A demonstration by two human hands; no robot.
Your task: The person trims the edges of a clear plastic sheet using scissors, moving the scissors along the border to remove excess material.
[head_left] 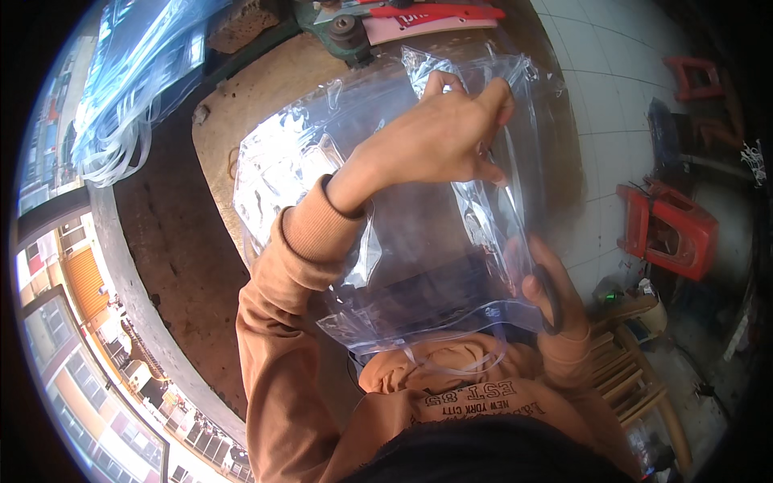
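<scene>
A large clear plastic bag (419, 233) spreads across the worktable and down to my lap, with bright reflections on its left side. My left hand (447, 129) reaches over it, its bent fingers gripping the plastic near the right edge. Lower down on that side, my right hand (560, 294) is closed round the black handle of a pair of scissors (549, 302). Their narrow metal blades (510, 201) point away from me along the plastic, toward my left thumb. Part of the right hand shows only through the plastic. A clear strap (459, 370) loops from the bag's near edge.
A green metal fixture (348, 36) stands at the table's far edge, beside red-handled tools (439, 11). Clear bags with straps (133, 105) hang at the far left by the window. Red stools (672, 229) and a wooden chair (636, 370) are on the right.
</scene>
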